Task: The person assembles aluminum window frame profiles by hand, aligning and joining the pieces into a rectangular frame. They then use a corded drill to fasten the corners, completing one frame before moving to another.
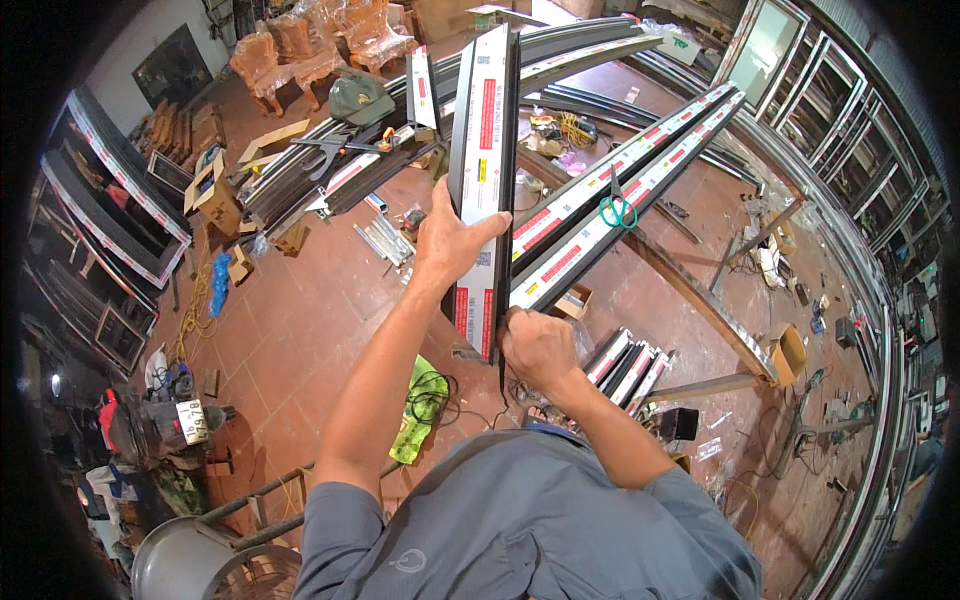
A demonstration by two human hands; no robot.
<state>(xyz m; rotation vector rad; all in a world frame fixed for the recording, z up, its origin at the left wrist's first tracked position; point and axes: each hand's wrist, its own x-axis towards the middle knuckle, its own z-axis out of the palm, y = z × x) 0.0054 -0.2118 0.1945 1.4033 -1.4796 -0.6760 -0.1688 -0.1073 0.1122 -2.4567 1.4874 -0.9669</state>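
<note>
My left hand (452,238) is wrapped round a long dark aluminium profile (483,130) faced with white protective film and red labels. The profile stands up in front of me, slanting away. My right hand (540,345) is closed in a fist at its lower right edge; a thin black strip shows beside the fist, and what the fingers pinch is hidden. Right of the profile, two more film-covered profiles (620,165) lie side by side on a metal stand. Scissors with teal handles (618,211) rest across them.
Short profile pieces (630,368) lie on the tiled floor near my right elbow. A long bar (700,300) of the stand crosses to the right. At left are a cap (362,98) and clamp (335,150) on stacked profiles, a cardboard box (212,197) and leaning frames (110,200).
</note>
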